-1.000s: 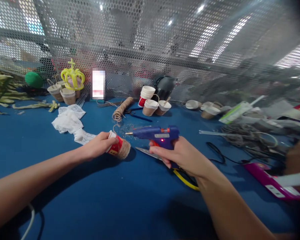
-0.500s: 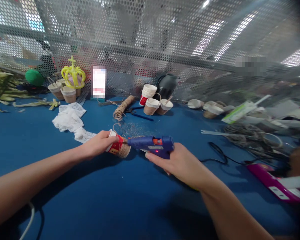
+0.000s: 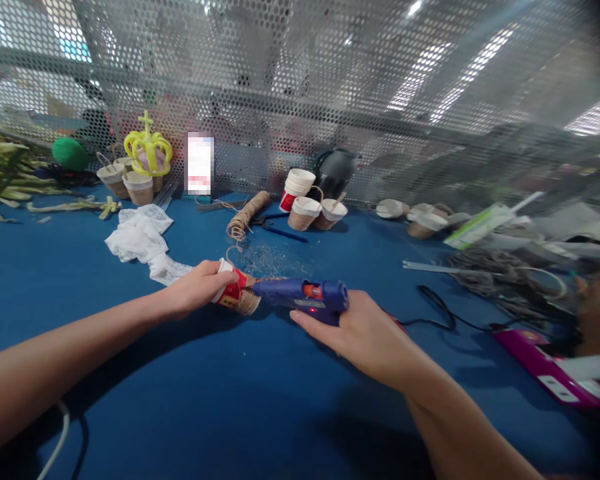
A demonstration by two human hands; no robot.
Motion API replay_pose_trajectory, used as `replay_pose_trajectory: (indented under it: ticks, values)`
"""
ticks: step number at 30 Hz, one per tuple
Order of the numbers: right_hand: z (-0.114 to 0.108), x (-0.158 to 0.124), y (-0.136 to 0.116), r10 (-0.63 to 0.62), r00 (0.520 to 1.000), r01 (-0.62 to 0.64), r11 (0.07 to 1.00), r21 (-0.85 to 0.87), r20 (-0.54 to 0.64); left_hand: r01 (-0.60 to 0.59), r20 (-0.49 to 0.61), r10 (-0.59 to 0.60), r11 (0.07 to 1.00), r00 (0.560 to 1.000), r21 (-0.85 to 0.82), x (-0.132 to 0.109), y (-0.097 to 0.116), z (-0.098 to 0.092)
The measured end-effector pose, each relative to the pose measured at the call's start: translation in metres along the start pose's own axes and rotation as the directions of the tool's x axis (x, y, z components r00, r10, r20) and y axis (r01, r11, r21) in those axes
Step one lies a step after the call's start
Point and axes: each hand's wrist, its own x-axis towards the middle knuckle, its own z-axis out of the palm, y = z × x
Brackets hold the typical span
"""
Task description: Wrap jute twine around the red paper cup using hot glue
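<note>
My left hand (image 3: 196,289) grips a red and white paper cup (image 3: 234,294) lying on its side on the blue table (image 3: 230,400); the cup's lower part is wrapped in jute twine. My right hand (image 3: 363,328) holds a blue glue gun (image 3: 303,295), red light on, with its nozzle against the twine-wrapped end of the cup. A strand of twine runs from the cup back to a twine spool (image 3: 245,215).
White lace cloth (image 3: 140,241) lies left of the cup. Twine-wrapped cups (image 3: 310,212), a yellow crown (image 3: 148,148) and small baskets stand along the perforated metal screen (image 3: 300,93). Cables, a ruler and a magenta tool (image 3: 545,363) clutter the right. Another person's hand (image 3: 597,310) shows at far right.
My right hand has lowered the glue gun and brought it left, until the nozzle meets the cup. The left hand and cup have stayed put.
</note>
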Motion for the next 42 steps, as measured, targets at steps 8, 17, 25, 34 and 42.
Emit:
replay_pose_trajectory:
  ticks: [8, 17, 25, 34, 42]
  values:
    - [0.0015, -0.0004, -0.0002, -0.027, 0.999, 0.027, 1.000, -0.007, -0.030, 0.007, -0.006, -0.007, 1.000, 1.000, 0.005, -0.0005, 0.0006, -0.0002]
    - [0.0035, -0.0013, -0.0018, -0.041, 0.998, 0.040, 0.999, -0.007, -0.048, 0.013, -0.040, -0.010, 0.997, 0.999, 0.078, -0.0006, 0.0000, 0.0000]
    - [0.0017, -0.0018, -0.0030, -0.030, 0.999, 0.030, 1.000, -0.001, -0.017, 0.038, -0.054, -0.034, 0.997, 0.998, 0.065, -0.0015, 0.0019, 0.0007]
    - [0.0030, -0.0001, 0.0006, -0.009, 1.000, 0.009, 1.000, 0.001, -0.030, 0.007, -0.029, -0.006, 0.999, 1.000, 0.038, -0.0011, 0.0011, 0.0014]
    - [0.0005, 0.0040, 0.0027, 0.029, 0.999, -0.030, 0.999, -0.015, -0.016, -0.011, -0.044, 0.015, 0.995, 0.999, 0.098, -0.0016, -0.0003, 0.0018]
